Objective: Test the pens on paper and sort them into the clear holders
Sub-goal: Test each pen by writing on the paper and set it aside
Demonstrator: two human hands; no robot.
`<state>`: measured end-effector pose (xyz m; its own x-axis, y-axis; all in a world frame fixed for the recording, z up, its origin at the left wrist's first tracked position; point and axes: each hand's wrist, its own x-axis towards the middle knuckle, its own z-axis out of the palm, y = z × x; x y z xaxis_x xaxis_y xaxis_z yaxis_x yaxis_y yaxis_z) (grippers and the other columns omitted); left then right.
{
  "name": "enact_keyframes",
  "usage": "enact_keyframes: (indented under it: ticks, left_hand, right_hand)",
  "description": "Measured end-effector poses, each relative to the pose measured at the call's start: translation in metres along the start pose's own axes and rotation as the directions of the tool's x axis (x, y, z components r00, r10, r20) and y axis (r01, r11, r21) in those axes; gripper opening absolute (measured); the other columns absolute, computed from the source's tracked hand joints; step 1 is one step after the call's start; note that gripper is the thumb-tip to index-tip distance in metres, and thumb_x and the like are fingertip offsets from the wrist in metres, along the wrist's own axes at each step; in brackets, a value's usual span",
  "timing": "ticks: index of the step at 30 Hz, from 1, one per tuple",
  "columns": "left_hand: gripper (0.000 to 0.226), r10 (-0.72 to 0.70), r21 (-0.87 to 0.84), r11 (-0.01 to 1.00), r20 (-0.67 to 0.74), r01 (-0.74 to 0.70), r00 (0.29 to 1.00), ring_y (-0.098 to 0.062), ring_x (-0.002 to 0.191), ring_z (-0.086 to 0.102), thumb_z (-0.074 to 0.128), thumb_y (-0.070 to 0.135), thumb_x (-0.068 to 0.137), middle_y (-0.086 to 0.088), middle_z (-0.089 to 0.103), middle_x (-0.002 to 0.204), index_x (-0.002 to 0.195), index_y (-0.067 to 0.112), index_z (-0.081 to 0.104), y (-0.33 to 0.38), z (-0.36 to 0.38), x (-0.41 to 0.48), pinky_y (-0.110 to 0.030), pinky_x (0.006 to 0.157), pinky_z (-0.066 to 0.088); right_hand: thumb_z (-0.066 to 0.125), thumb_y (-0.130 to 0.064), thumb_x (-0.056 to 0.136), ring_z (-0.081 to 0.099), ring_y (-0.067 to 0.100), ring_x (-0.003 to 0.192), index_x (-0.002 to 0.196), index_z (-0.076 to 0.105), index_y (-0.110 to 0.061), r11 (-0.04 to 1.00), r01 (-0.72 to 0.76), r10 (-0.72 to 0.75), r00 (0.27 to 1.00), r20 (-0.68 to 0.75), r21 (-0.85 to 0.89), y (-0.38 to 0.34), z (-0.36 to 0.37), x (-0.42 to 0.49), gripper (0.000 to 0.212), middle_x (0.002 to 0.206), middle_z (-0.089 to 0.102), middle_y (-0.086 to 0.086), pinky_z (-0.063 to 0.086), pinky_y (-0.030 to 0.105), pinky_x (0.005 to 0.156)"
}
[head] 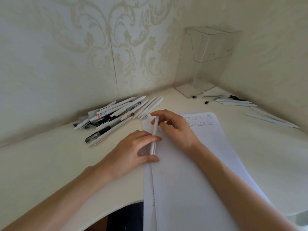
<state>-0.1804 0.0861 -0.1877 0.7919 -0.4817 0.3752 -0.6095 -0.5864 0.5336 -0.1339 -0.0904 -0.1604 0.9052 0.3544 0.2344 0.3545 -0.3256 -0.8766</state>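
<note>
Left hand (pixel 133 148) and right hand (pixel 175 129), each grip clamped on one pen (pixel 155 129) above the paper (pixel 200 155), should probably pull straight apart to uncap it.

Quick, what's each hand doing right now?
Left hand: gripping the lower end of the white pen.
Right hand: pinching the same pen's upper end.

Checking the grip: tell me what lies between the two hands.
A white pen, held at its ends by left hand and right hand over the paper, shown in the head view.
</note>
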Motion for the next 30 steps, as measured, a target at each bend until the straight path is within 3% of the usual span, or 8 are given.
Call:
enact_keyframes:
  ticks: [3, 7, 10, 13, 17, 21, 26, 30]
  left_hand:
    - [0.054, -0.048, 0.025, 0.999, -0.009, 0.048, 0.999, -0.006, 0.102, 0.048, 0.054, 0.056, 0.076, 0.008, 0.057, 0.108, 0.118, 0.022, 0.060, -0.002, -0.004, 0.001, -0.018, 0.090, 0.036]
    - [0.052, -0.119, 0.194, 0.966, -0.242, 0.169, 0.963, -0.016, 0.108, 0.044, 0.047, 0.039, 0.083, -0.008, 0.056, 0.117, 0.126, 0.010, 0.053, -0.015, -0.031, 0.011, -0.025, 0.095, 0.034]
    - [0.046, -0.203, 0.358, 0.871, -0.362, 0.337, 0.910, -0.032, 0.108, 0.048, 0.050, 0.007, 0.078, -0.020, 0.055, 0.117, 0.125, 0.003, 0.053, -0.035, -0.053, 0.021, -0.040, 0.093, 0.037]
    - [0.050, -0.281, 0.500, 0.750, -0.354, 0.434, 0.892, -0.048, 0.112, 0.046, 0.057, -0.001, 0.074, -0.029, 0.049, 0.125, 0.123, 0.004, 0.055, -0.045, -0.053, 0.026, -0.053, 0.096, 0.036]
    - [0.039, -0.158, 0.537, 0.790, -0.288, 0.296, 0.944, -0.040, 0.117, 0.046, 0.052, 0.013, 0.077, -0.020, 0.052, 0.125, 0.114, 0.007, 0.061, -0.014, -0.027, 0.040, -0.057, 0.096, 0.035]
    - [0.046, -0.058, 0.431, 0.897, -0.105, 0.098, 0.993, -0.029, 0.127, 0.041, 0.035, 0.036, 0.086, -0.012, 0.050, 0.134, 0.115, 0.014, 0.063, 0.018, 0.011, 0.053, -0.052, 0.105, 0.029]
    - [0.090, -0.079, 0.286, 0.958, 0.212, 0.016, 0.974, 0.000, 0.139, 0.003, -0.005, 0.081, 0.072, 0.021, 0.005, 0.148, 0.143, 0.037, 0.026, 0.030, 0.046, 0.057, -0.024, 0.112, 0.000]
    - [0.095, -0.097, 0.320, 0.947, 0.237, 0.017, 0.967, 0.004, 0.137, 0.001, -0.011, 0.084, 0.066, 0.024, 0.004, 0.147, 0.143, 0.040, 0.022, 0.026, 0.049, 0.058, -0.020, 0.111, 0.000]
  right_hand:
    - [0.046, 0.002, 0.087, 0.058, 0.007, 0.088, 0.121, 0.054, -0.033, 1.000, -0.009, 0.009, 0.999, -0.040, 0.005, 0.002, -0.001, 0.001, 0.049, 0.097, 0.067, -0.006, 0.041, 0.013, 0.076]
    - [0.046, -0.004, 0.090, 0.056, 0.012, 0.093, 0.126, 0.046, -0.032, 0.993, -0.119, 0.119, 0.986, -0.120, 0.008, 0.006, -0.007, 0.006, 0.046, 0.106, 0.066, -0.007, 0.041, 0.010, 0.074]
    - [0.044, -0.005, 0.092, 0.054, 0.009, 0.095, 0.123, 0.050, -0.027, 0.986, -0.167, 0.163, 0.980, -0.111, -0.028, 0.004, -0.013, 0.010, 0.039, 0.112, 0.062, -0.007, 0.042, 0.009, 0.070]
    - [0.043, -0.005, 0.092, 0.051, 0.000, 0.093, 0.118, 0.054, -0.026, 0.983, -0.161, 0.150, 0.982, -0.112, -0.093, -0.001, -0.024, 0.011, 0.035, 0.115, 0.058, -0.011, 0.042, 0.009, 0.067]
    - [0.043, -0.008, 0.094, 0.050, 0.004, 0.091, 0.117, 0.058, -0.023, 0.958, -0.182, 0.148, 0.976, -0.163, -0.222, 0.002, -0.054, 0.005, 0.032, 0.118, 0.054, -0.012, 0.040, 0.011, 0.066]
    - [0.044, -0.004, 0.093, 0.049, 0.014, 0.101, 0.119, 0.058, -0.016, 0.896, -0.262, 0.152, 0.939, -0.308, -0.359, 0.023, -0.096, -0.009, 0.033, 0.122, 0.054, -0.001, 0.033, 0.018, 0.082]
    - [0.041, 0.004, 0.085, 0.039, 0.035, 0.122, 0.129, 0.053, -0.007, 0.617, -0.521, 0.156, 0.815, -0.558, -0.590, 0.069, -0.167, -0.036, 0.047, 0.133, 0.051, 0.016, 0.031, 0.036, 0.100]
    - [0.042, -0.003, 0.091, 0.035, 0.037, 0.127, 0.133, 0.047, -0.005, 0.449, -0.643, 0.210, 0.751, -0.626, -0.621, 0.095, -0.207, -0.050, 0.043, 0.137, 0.047, 0.018, 0.026, 0.041, 0.103]
